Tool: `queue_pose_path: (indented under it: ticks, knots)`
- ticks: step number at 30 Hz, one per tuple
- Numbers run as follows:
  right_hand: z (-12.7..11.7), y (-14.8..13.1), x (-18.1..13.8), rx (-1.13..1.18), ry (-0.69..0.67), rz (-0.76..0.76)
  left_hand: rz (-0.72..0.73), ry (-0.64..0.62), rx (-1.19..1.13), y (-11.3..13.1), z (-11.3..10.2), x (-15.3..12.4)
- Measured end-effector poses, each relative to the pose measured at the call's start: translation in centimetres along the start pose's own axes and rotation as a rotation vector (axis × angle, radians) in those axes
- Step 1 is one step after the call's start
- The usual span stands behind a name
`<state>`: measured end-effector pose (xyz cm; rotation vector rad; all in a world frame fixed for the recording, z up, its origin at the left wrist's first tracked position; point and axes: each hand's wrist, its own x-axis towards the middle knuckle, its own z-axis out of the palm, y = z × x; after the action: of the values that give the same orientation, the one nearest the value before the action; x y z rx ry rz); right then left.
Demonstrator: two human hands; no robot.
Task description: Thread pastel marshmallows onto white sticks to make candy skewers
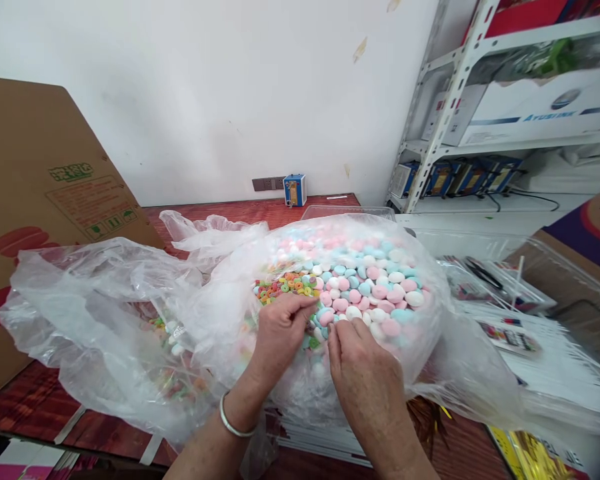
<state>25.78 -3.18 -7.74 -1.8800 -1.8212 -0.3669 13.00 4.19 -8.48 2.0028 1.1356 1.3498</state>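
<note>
A crinkled clear plastic bag (433,360) holds smooth round pastel sweets (375,283) and bright sugared ring sweets (286,285). The left hand (279,330) and right hand (363,373) curl palm-down with fingertips among them. Whether either grips anything cannot be told.

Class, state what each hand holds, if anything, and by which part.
Cannot be told: left hand and right hand have fingertips among the candies in the plastic bag, hiding any grip.

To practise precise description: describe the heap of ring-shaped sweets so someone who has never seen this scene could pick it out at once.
On the red-brown table lies a big clear plastic bag full of sweets. Just beyond the left hand sits the heap of ring-shaped sweets. Its neighbours are plump pastel pink, blue and white sweets; only these are small orange, green and yellow rings.
</note>
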Motion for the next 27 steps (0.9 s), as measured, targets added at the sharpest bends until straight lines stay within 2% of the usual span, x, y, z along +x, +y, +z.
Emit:
queue_pose_path:
  ticks: [2,6,11,16,27]
  knots:
    - [0.3,0.1,0.2,0.019,-0.003,0.049,0.098,-0.007,0.088,-0.1,0.1,-0.4]
    - [0.6,0.6,0.5,0.072,0.009,0.153,0.18,0.093,0.399,-0.7,-0.5,0.3]
    - [0.3,0.7,0.3,0.015,-0.06,0.151,0.221,-0.021,0.686,-1.0,-1.0,1.8]
    - [0.0,0.2,0.2,-0.016,-0.142,0.114,0.269,-0.04,0.703,-1.1,-0.7,1.5]
    - [-0.4,-0.9,1.2,-0.112,-0.249,0.032,0.206,-0.066,0.61,-1.8,-0.5,0.9]
